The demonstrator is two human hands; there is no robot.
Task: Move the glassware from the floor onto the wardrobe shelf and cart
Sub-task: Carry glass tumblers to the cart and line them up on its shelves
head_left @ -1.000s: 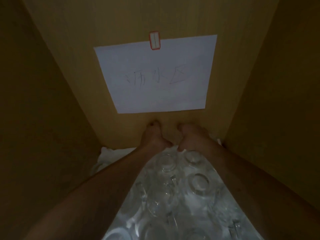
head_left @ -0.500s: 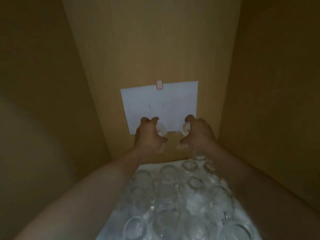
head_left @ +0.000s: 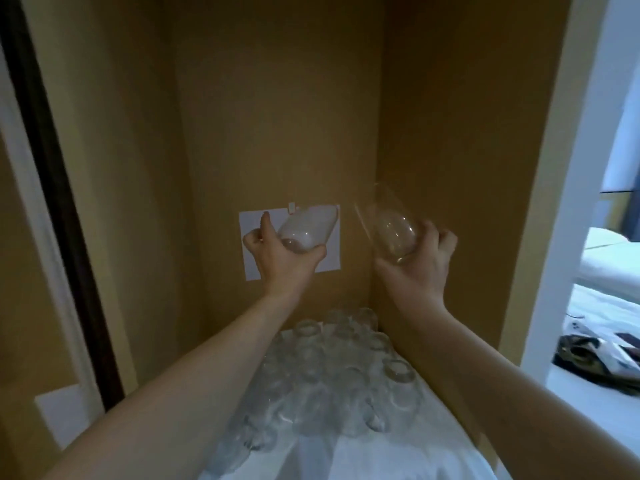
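The left hand [head_left: 277,252] gripped one tilted glass [head_left: 306,227], the right hand [head_left: 415,268] another glass [head_left: 389,230] (both clear), above the glassware [head_left: 332,368] crowding the shelf's [head_left: 346,455] back right corner.

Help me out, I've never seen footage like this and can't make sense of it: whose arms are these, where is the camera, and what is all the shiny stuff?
No machine here: a person wears a camera on the head, looking forward and down into a wooden wardrobe. The left hand holds one clear glass, the right hand holds another glass, both lifted and tilted. Below them, many glasses stand crowded on a white cloth. A paper sheet hangs on the back wall.
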